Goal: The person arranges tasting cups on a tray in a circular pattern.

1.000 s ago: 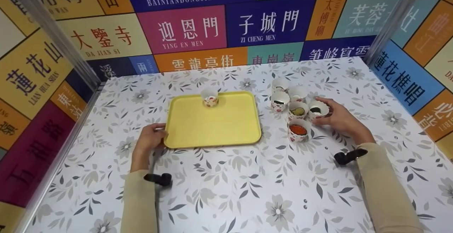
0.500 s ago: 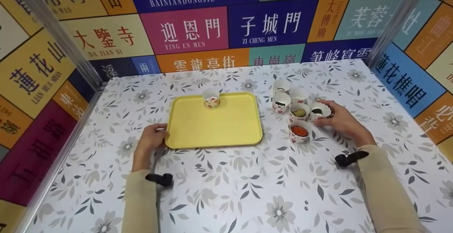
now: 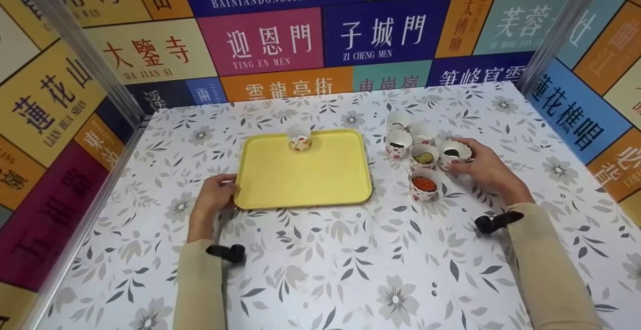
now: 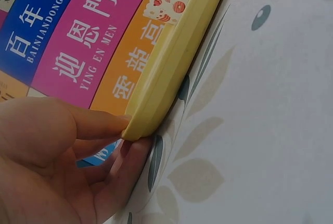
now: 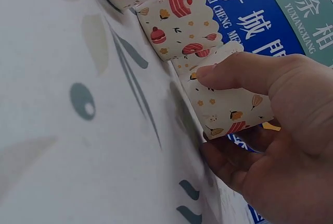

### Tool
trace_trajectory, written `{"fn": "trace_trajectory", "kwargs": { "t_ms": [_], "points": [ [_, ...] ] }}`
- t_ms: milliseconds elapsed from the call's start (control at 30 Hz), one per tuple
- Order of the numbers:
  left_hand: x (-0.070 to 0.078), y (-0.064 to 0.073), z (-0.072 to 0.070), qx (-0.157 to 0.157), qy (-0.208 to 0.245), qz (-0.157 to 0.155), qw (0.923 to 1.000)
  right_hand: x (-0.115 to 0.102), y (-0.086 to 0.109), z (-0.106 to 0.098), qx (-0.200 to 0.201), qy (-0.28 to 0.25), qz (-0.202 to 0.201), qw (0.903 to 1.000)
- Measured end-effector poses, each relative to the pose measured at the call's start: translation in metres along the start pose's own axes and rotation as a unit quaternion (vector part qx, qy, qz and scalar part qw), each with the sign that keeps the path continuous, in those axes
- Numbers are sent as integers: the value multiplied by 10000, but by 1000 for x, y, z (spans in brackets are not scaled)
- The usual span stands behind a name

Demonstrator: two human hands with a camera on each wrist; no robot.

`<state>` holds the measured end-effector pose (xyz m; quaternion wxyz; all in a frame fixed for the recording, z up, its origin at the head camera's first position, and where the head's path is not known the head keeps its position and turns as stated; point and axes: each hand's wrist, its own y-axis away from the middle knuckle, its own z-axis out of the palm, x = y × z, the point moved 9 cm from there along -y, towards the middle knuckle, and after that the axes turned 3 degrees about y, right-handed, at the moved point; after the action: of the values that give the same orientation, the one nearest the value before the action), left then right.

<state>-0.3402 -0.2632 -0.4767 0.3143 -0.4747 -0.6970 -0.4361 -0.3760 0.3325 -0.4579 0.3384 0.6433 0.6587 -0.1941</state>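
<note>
My left hand (image 3: 218,192) pinches the near left corner of a yellow tray (image 3: 310,180), its thumb on the rim and fingers beneath, as the left wrist view shows. One patterned paper cup (image 3: 299,138) stands on the tray by its far edge. To the right, my right hand (image 3: 486,170) grips a paper cup with dark contents (image 3: 454,153), thumb on the near side. That cup is at the right of a cluster, beside a cup with greenish-yellow pieces (image 3: 424,157). In the right wrist view its patterned wall (image 5: 229,107) shows close to the tabletop.
Nearest in the cluster is a paper cup with orange-red contents (image 3: 424,185). Farther back stand a cup with a dark piece inside (image 3: 399,144) and two more pale cups. A flower-patterned cloth covers the table (image 3: 325,265); lettered panels (image 3: 273,37) wall the back and sides.
The cup in my right hand has shifted very slightly right, and the hand with it. My left hand and the tray stay in place.
</note>
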Motion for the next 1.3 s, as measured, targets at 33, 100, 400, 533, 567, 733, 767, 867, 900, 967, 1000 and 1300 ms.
{"fn": "trace_trajectory", "kwargs": {
  "t_ms": [33,100,400,533,567,733,767,867,900,967,1000,1300],
  "points": [
    [0,0,0,15,-27,-22,10000,-1,1,-1,11,-28,15,10000],
    [0,-1,-1,24,-69,-49,10000,-2,1,-4,53,-134,61,9999],
    [-3,1,0,-4,-32,-105,9999,-10,4,-12,417,-270,162,9986],
    [-3,0,-1,29,24,-59,10000,-18,4,-14,522,-222,45,9984],
    [-2,0,-1,33,26,-31,10000,-20,4,-15,555,-204,10,9982],
    [-1,0,-1,25,-5,46,10000,-34,8,-18,751,-271,-163,9967],
    [0,0,0,-11,-22,65,10000,-37,9,-19,789,-320,-216,9961],
    [-1,0,0,-40,-82,-22,10000,-49,12,-18,856,-468,-424,9943],
    [-1,0,0,-41,-110,-33,9999,-52,13,-18,859,-488,-475,9940],
    [-1,0,0,-45,-147,-34,9999,-59,15,-17,867,-494,-543,9935],
    [0,0,0,-31,-155,-44,9999,-62,15,-17,887,-451,-559,9935],
    [0,1,-1,6,-113,22,9999,-82,21,-4,829,-384,-724,9932]
  ]
}}
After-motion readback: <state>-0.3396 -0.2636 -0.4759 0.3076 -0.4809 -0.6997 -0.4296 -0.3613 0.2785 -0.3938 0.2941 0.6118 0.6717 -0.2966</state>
